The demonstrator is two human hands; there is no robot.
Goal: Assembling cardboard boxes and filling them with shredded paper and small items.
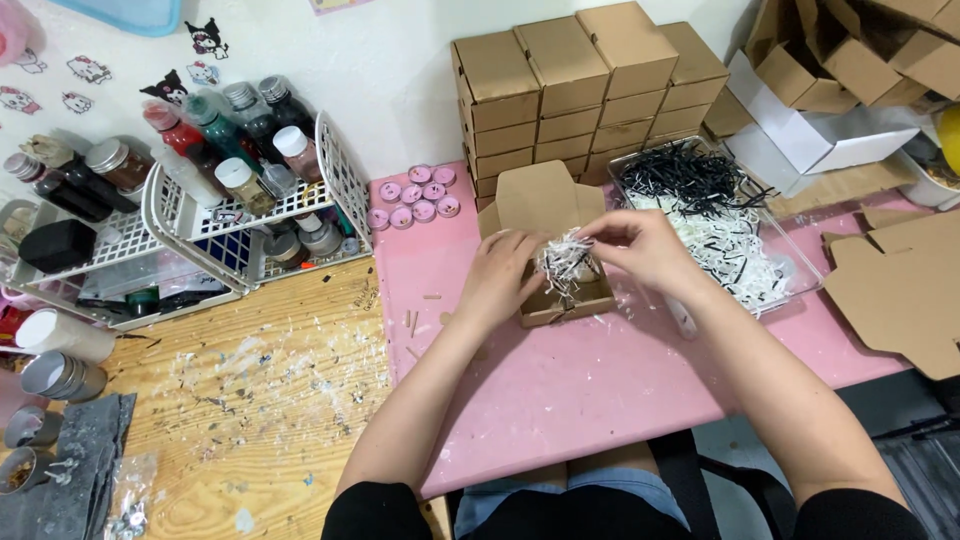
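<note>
Hands packing shredded paper into an open kraft box on a pink mat.

The left hand [497, 277] curls against the box [562, 290] wall, steadying it; the right hand [640, 248] pinches white paper shreds [566, 262] over the cavity. A tray of shreds [715, 215] sits just right, within reach.

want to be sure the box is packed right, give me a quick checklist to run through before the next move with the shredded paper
1. Small kraft box open, lid flap up: ok.
2. Box sits flat on the pink mat: ok.
3. Left hand steadies the box's left side: ok.
4. Right hand pinches the shredded paper over the box: ok.
5. Paper all inside the rim: not ok, strands stick up and over the edge.
6. Box bottom fully covered: cannot tell, hands and paper hide it.
7. More filler at hand in the clear tray: ok.
</note>
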